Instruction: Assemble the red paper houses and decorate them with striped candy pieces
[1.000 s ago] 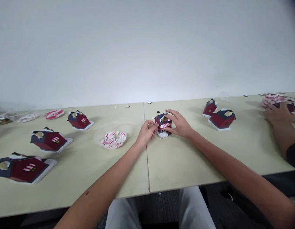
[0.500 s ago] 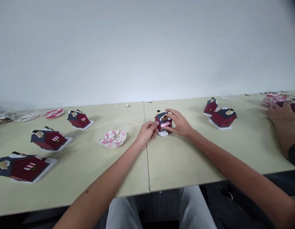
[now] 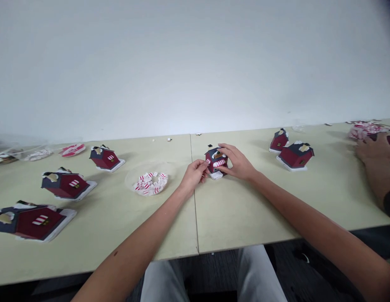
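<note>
Toward the far edge of the bench (image 3: 245, 218), one house (image 3: 218, 162) stands upright, the right hand (image 3: 239, 162) grasping it by top and front; the left hand (image 3: 194, 173) touches its side (whether that grip holds anything, I cannot tell).

House (image 3: 213, 159) dark red, roof (image 3: 214, 152) grey-blue; awning (image 3: 219, 163) red-white striped; tabletop (image 3: 245, 209) pale green

Your pale green table (image 3: 144, 228) bears several red model houses (image 3: 214, 158), a clear dish (image 3: 129, 181) of striped pieces (image 3: 147, 187), and, farther back, loose bits (image 3: 169, 139).
</note>
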A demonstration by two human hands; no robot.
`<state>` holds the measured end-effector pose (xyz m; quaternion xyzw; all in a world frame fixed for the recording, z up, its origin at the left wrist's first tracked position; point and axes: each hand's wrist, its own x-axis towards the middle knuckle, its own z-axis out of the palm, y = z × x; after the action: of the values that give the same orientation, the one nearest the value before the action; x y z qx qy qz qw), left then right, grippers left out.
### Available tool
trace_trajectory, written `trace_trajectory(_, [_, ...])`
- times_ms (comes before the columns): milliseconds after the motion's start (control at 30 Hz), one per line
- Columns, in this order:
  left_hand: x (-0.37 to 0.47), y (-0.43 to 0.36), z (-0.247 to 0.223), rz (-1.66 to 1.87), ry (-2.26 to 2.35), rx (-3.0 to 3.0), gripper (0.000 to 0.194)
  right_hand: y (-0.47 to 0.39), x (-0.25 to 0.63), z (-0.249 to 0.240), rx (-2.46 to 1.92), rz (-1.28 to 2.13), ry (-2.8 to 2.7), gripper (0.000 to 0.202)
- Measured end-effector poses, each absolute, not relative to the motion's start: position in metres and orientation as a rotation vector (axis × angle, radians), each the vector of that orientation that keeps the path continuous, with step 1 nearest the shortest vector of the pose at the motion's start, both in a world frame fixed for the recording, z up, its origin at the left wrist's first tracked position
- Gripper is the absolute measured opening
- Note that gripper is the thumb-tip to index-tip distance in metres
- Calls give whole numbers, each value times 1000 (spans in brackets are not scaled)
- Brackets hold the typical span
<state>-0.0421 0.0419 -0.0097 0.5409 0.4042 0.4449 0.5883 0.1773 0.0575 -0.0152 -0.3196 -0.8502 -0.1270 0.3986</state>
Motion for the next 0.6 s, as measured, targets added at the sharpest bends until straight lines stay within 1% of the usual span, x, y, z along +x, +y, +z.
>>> trace_trajectory(333, [-42, 43, -10, 1019, 946, 1268, 15, 59, 178, -17, -795, -289, -2159, 59])
trace_trajectory(600, [-42, 42, -10, 1021, 942, 1277, 13, 58, 177, -16, -804, -307, -2162, 61])
